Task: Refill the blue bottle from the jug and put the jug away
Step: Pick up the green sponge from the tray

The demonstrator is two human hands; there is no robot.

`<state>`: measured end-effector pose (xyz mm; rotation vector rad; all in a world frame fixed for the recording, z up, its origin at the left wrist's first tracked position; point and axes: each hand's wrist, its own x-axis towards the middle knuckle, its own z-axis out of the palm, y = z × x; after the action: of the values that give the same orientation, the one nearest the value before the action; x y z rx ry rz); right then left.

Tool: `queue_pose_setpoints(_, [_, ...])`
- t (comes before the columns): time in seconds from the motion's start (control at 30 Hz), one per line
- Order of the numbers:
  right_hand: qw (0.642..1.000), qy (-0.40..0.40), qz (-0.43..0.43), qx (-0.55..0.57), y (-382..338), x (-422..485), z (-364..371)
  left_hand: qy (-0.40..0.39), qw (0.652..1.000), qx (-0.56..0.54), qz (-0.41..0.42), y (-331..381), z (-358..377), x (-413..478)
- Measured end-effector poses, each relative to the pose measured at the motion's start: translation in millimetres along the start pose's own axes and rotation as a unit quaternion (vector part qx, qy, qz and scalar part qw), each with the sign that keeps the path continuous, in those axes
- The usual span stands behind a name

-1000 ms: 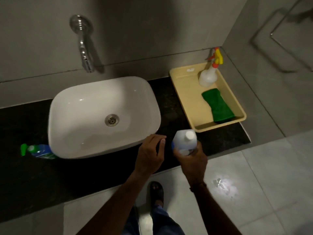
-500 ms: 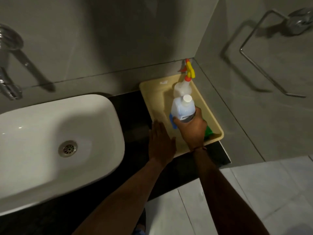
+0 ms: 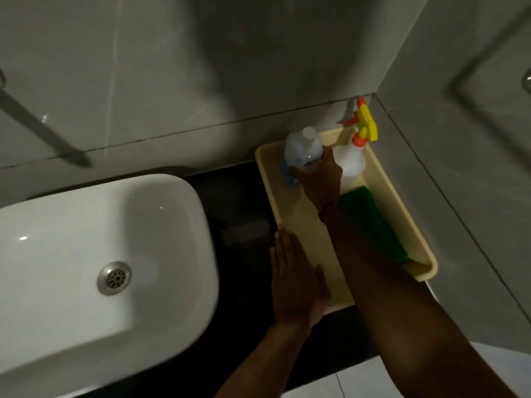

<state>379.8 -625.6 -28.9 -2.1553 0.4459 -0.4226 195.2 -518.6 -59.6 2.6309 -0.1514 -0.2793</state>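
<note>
My right hand [image 3: 319, 179] is in the upper middle-right of the frame. Its fingers and thumb are wrapped round the lower body of the translucent white plastic jug with a white cap and a blue patch on its side [image 3: 301, 147]. The grip is tight, with no gap showing between fingers and plastic. The jug sits over the far-left corner of the shallow pale-yellow plastic tray [image 3: 298, 222], cap pointing toward the grey tiled wall [image 3: 172, 67]. I cannot tell whether its base touches the tray floor, because my hand covers that part.

Just right of the jug, in the tray's far-right corner, stands a white spray bottle with a yellow and orange trigger head [image 3: 352, 162], close beside my knuckles. A folded green cloth [image 3: 373, 225] lies along the tray's right side, partly under my right forearm.

My left hand [image 3: 296, 280] lies flat in the lower middle of the frame, fingers straight and together, holding nothing. Its palm is over the tray's near-left edge and the black stone counter [image 3: 244, 211].

A white ceramic basin with a metal drain [image 3: 86, 326] fills the lower left.
</note>
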Motion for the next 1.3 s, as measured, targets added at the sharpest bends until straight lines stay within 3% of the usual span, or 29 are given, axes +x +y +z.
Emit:
queue_pose_setpoints(0.6, [0.997, -0.066, 0.002, -0.038, -6, 17, -2, 0.008, 1.000, 0.026, 0.011, -1, -1, 0])
queue_pose_setpoints(0.73, [0.997, -0.045, -0.045, -0.047, 3, -14, -26, 0.005, 1.000, 0.023, 0.011, -2, 0, -1])
queue_pose_setpoints(0.83, [0.980, -0.024, -0.133, -0.143, 30, -47, -59, 0.005, 0.999, 0.038, 0.014, -2, -1, 0])
queue_pose_setpoints(0.9, [0.967, -0.059, -0.177, -0.172, 56, -56, -85, -0.004, 0.999, 0.042, 0.009, -1, -2, 0])
queue_pose_setpoints(0.97, [0.942, -0.167, -0.170, -0.238, 82, -55, -107, -0.008, 0.999, 0.041, 0.002, 0, -3, 1])
queue_pose_setpoints(1.03, [0.875, -0.272, -0.149, -0.371, 105, -55, -119, -0.002, 0.999, 0.043, 0.003, 1, -2, 0])
queue_pose_setpoints(1.1, [0.831, -0.301, -0.142, -0.446, 121, -60, -118, 0.002, 0.999, 0.041, 0.006, 1, -1, 0])
queue_pose_setpoints(1.3, [0.876, -0.273, -0.097, -0.386, 123, -64, -113, 0.015, 0.999, 0.039, 0.015, -2, 3, 0])
